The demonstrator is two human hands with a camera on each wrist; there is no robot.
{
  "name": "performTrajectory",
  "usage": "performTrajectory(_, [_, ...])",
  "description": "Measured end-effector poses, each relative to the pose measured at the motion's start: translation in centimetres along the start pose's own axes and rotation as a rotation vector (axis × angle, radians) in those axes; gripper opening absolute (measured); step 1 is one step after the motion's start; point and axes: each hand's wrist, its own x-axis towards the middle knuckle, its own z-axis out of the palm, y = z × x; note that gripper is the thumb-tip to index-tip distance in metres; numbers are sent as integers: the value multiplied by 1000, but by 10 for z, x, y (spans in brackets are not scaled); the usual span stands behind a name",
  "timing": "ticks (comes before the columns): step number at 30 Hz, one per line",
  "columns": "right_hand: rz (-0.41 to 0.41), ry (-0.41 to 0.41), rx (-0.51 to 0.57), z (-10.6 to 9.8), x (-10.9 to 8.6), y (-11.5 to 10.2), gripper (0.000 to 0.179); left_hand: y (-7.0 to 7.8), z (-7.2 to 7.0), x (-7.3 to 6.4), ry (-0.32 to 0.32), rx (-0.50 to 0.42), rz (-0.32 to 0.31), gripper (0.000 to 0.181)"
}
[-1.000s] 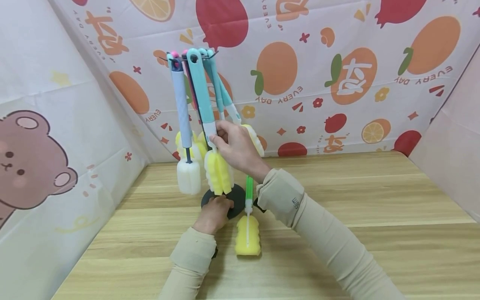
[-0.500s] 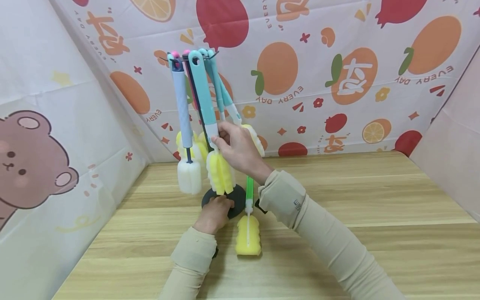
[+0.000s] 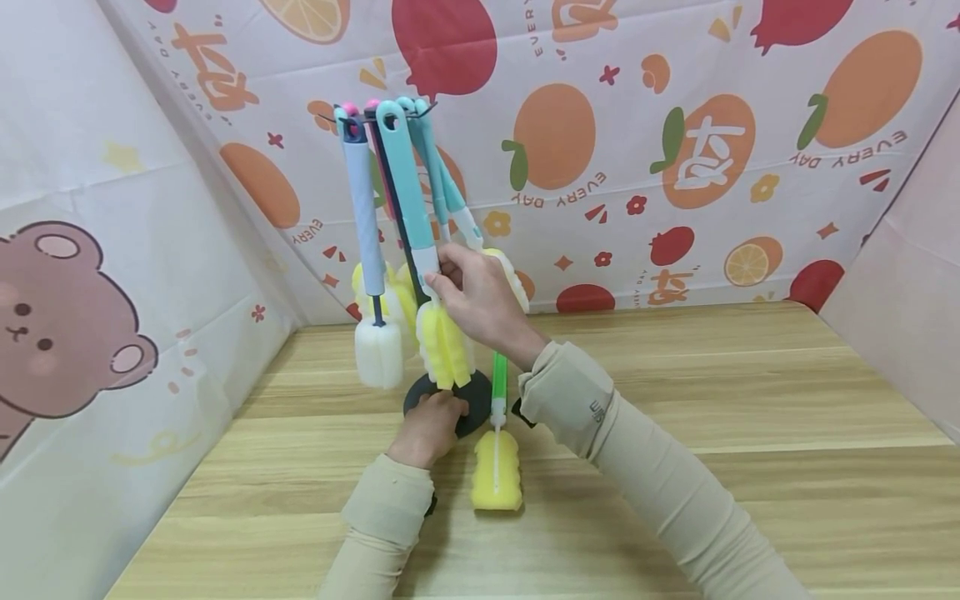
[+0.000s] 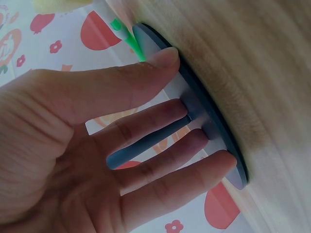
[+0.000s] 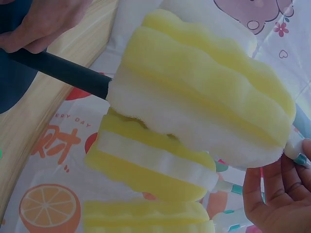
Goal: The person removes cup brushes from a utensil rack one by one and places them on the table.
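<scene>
A teal-handled sponge bottle brush (image 3: 408, 183) hangs by its loop from the top of a dark stand. My right hand (image 3: 483, 296) pinches the white lower part of its handle. Just below, its yellow-and-white sponge head (image 5: 204, 92) fills much of the right wrist view. My left hand (image 3: 427, 432) presses on the stand's round base (image 3: 476, 402), with extended fingers and thumb spread around the post in the left wrist view. Several other brushes hang around the stand, among them one with a pale blue handle (image 3: 366, 217) and a white sponge.
A green-handled brush (image 3: 496, 471) with a yellow sponge lies on the wooden table (image 3: 675, 400), close to the base's right side. A fruit-print cloth (image 3: 630, 50) stands behind, and a bear-print cloth (image 3: 75, 333) on the left.
The teal-handled brush and my right hand have shifted slightly to the right. My left hand stays on the base.
</scene>
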Motion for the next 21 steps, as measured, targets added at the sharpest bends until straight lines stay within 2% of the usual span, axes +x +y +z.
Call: performTrajectory(21, [-42,22,-9,-4,-2,5,12,-1,1,3,-41,11,-24,24])
